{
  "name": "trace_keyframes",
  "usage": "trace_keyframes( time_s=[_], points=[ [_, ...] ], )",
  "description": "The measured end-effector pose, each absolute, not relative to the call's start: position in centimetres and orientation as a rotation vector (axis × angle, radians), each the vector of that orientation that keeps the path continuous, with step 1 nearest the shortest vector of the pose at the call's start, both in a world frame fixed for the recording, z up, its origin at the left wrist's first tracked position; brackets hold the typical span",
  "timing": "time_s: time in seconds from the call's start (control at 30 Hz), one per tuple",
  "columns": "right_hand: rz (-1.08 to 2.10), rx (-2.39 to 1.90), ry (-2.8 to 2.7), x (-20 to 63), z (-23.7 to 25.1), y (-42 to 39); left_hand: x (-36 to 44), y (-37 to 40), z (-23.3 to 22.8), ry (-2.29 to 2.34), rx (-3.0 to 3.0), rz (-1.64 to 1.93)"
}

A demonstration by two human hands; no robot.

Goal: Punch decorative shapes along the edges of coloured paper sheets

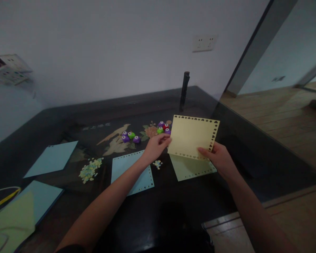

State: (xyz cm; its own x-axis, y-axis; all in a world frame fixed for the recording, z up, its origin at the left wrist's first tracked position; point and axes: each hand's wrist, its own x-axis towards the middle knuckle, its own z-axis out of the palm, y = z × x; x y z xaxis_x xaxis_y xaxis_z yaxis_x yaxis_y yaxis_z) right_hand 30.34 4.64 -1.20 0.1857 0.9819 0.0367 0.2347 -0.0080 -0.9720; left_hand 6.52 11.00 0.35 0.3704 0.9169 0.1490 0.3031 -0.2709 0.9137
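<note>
Both hands hold up a pale yellow paper sheet point(192, 137) whose edges carry punched-out shapes. My left hand point(156, 147) pinches its left edge; my right hand point(219, 158) grips its lower right edge. Under it on the dark table point(173, 200) lies a light green sheet point(192, 170) with punched borders. A light blue sheet point(126, 168) with punched edges lies beneath my left forearm. Small purple, green and red craft punches point(163, 128) sit just behind the yellow sheet, with a second cluster of punches point(130, 137) to the left.
A heap of paper confetti point(90, 169) and a smaller confetti scatter point(157, 163) lie on the table. Plain blue sheets point(52, 159) and a stack of blue and green paper point(21, 211) are at left. A dark upright post point(184, 90) stands at the back; the table edge drops to wooden floor at right.
</note>
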Motion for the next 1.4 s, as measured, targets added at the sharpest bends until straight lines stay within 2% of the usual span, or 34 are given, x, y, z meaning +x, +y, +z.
trace_keyframes(
  time_s=[0.13,0.37,0.63,0.87,1.4],
  points=[
    [0.964,-1.442,-1.282,30.2,-1.5,4.7,6.6,9.8,0.1,1.039,1.638,0.957],
    [0.968,-1.416,-1.189,29.9,-1.3,4.8,5.8,8.7,0.3,1.08,1.742,1.053],
    [0.799,-1.494,-1.142,30.4,-0.7,4.8,6.3,7.4,1.0,1.107,1.964,0.91],
    [0.739,-1.598,-1.119,31.5,-0.7,4.9,7.0,6.8,-0.2,1.044,1.887,0.767],
    [0.834,-1.789,-1.394,33.6,-0.9,4.4,7.3,5.8,-1.0,1.064,1.859,0.523]
  ],
)
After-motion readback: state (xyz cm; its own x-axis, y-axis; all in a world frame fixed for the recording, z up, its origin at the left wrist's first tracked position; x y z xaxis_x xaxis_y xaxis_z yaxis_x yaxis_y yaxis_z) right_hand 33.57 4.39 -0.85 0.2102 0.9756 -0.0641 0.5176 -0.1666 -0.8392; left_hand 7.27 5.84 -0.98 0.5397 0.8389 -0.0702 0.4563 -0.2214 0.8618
